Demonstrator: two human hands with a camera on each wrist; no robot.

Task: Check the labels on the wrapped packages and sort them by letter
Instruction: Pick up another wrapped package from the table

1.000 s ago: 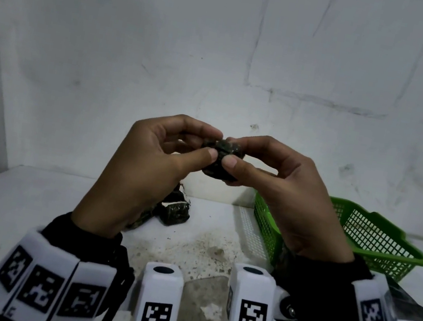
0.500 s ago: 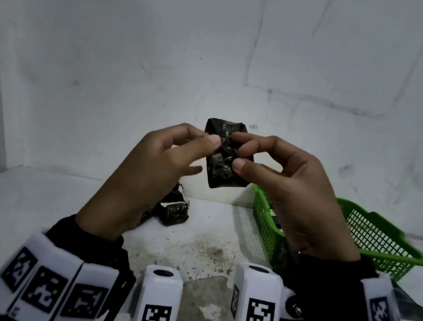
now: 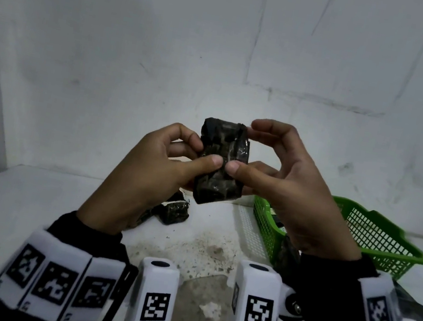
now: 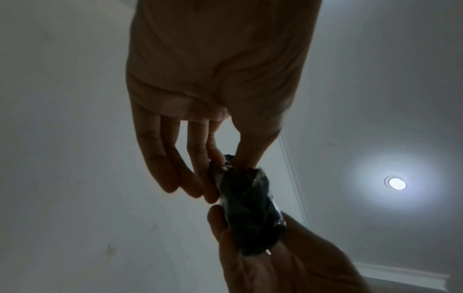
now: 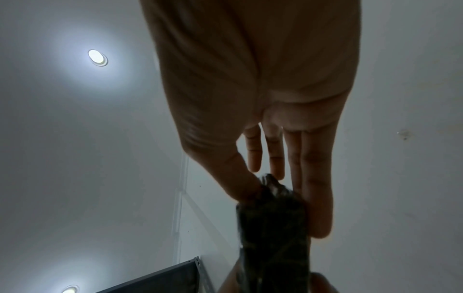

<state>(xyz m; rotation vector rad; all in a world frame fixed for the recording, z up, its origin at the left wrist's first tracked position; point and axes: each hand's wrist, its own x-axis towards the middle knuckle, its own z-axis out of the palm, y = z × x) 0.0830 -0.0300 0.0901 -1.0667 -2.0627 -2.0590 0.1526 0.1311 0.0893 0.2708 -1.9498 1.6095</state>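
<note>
We hold a dark package (image 3: 221, 162) up, pinched by our left hand (image 3: 145, 177) and right hand (image 3: 291, 197), above a stained white table (image 3: 28, 201) by a white wall (image 3: 169, 39). A green basket (image 3: 377, 240) sits right.

We've got a white table (image 3: 14, 199) here, pretty grubby and speckled in the middle. A couple of dark wrapped packages (image 3: 174, 210) sit near the back wall, and a green basket (image 3: 385, 242) stands on the right side, well apart from them.
</note>
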